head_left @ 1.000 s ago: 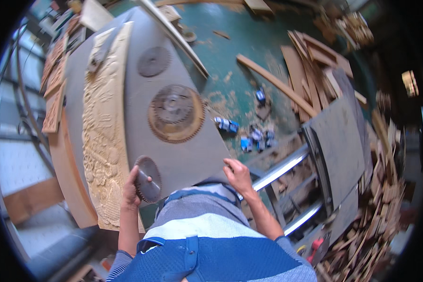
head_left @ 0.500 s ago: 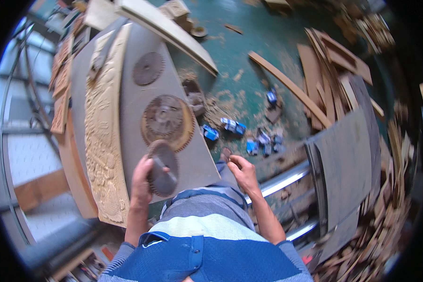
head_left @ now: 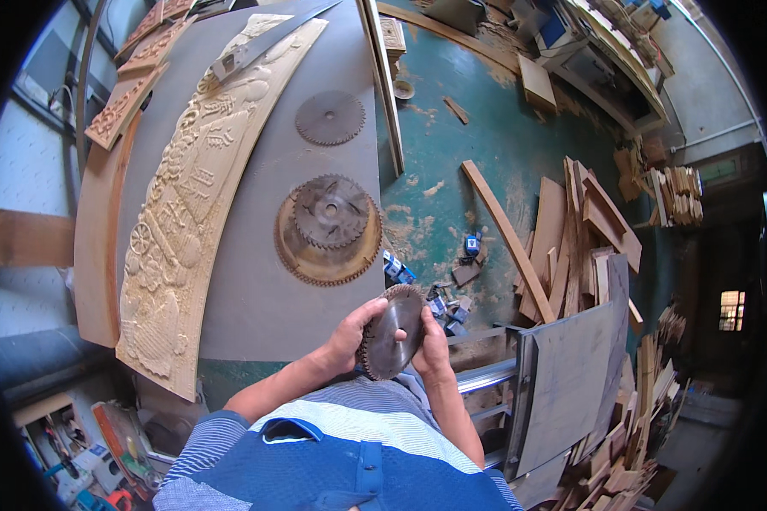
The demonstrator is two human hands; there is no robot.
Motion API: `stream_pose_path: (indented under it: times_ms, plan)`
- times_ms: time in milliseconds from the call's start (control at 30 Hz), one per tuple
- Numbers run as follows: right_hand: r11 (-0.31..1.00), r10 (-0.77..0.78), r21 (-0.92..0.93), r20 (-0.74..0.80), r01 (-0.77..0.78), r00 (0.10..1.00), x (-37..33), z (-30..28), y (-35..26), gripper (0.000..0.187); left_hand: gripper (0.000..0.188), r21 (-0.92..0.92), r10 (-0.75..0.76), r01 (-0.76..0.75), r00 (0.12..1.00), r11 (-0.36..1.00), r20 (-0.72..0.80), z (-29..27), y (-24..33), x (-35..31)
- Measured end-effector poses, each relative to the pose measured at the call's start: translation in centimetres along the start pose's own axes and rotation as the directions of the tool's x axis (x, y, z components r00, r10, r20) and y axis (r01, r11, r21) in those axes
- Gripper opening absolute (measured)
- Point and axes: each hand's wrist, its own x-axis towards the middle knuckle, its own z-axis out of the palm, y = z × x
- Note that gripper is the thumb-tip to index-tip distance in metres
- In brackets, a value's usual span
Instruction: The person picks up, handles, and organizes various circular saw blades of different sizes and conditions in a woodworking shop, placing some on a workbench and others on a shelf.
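Note:
A toothed circular saw blade is held upright in front of my body, its dark metal face turned partly toward me. My left hand grips its left edge, and a fingertip shows through the centre hole. On the opposite side, my right hand closes on the rim. Two stacked blades lie on the grey tabletop: a smaller dark saw blade on top of a larger, yellowish saw blade. Farther back rests another flat saw blade.
A long carved wooden panel lies along the table's left, with a handsaw across its far end. Blue-and-white boxes and sawdust litter the green floor. Planks and a grey board stand at right.
My left hand has carried the saw blade rightward from over the table to in front of my body. My right hand has come to its rim. The view has shifted.

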Motion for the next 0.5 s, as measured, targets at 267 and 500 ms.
stream_pose_path:
  times_ms: [267, 500]
  plan:
    - [0.987, 0.142, -0.086, 0.100, -0.133, 0.985, 3.6, -1.9, -0.6, 0.041, 0.057, -0.169, 0.043, -0.048, 0.999, 0.984, -0.029, -0.6, -1.2, 3.3]
    - [0.978, 0.174, -0.140, 0.149, -0.153, 0.973, 9.9, -6.5, -6.4, 0.030, 0.053, -0.270, 0.133, -0.203, 0.957, 0.941, -0.256, 4.1, -3.1, 10.9]
